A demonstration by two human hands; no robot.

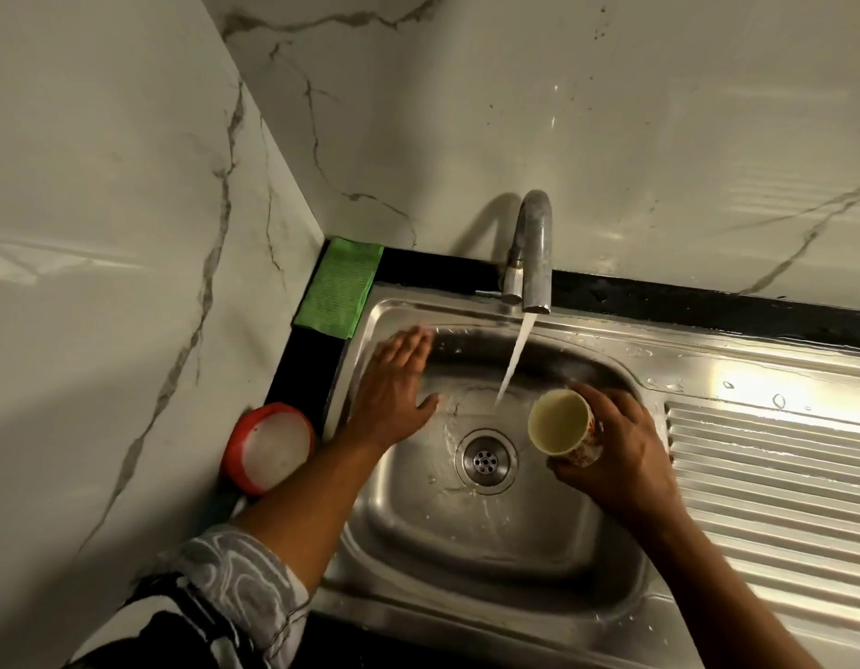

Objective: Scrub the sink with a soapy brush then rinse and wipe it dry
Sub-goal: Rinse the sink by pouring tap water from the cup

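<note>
Marble walls [129,234] met in a corner behind a black bench [302,364]. A steel sink [466,548] filled the middle, its ribbed drainer [766,475] at 3 o'clock. The tap [532,248] at 12 o'clock ran water [515,354] into the basin. The left hand [399,379], fingers straight, lay flat on the sink's wall at 10 o'clock. The right hand [616,456] was curled round a cup [563,422] at 3 o'clock of the drain [486,458]. A green cloth [339,287] lay at 11 o'clock, a red tub [269,446] at 9 o'clock.

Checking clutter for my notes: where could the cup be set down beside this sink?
Ribbed drainboard right of the basin: bare, though wet. Black ledge between green cloth and red tub: free. Basin crowded: left hand, right hand with cup, running water.
</note>
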